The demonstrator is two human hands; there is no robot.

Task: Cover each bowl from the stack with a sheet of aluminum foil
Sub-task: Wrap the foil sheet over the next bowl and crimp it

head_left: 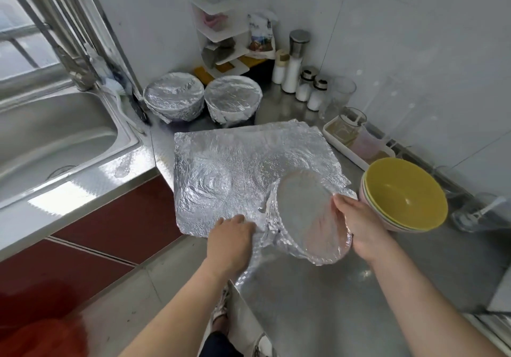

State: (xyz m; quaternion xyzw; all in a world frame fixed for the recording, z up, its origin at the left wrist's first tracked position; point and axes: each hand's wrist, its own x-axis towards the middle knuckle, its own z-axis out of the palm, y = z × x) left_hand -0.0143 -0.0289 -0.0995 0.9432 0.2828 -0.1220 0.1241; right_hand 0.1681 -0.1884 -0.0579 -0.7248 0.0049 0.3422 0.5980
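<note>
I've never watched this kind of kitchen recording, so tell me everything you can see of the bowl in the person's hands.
The bowl is hidden under crinkled silver foil, smooth across its round mouth and crumpled down its sides. It is tilted, mouth toward the camera, over the near right corner of the loose sheets. The left hand holds its side; the right hand grips its rim.

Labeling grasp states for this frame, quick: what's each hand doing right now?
Left hand: holds the side of the foil-covered bowl, fingers on its crimped foil.
Right hand: grips the same bowl at its rim.
</note>
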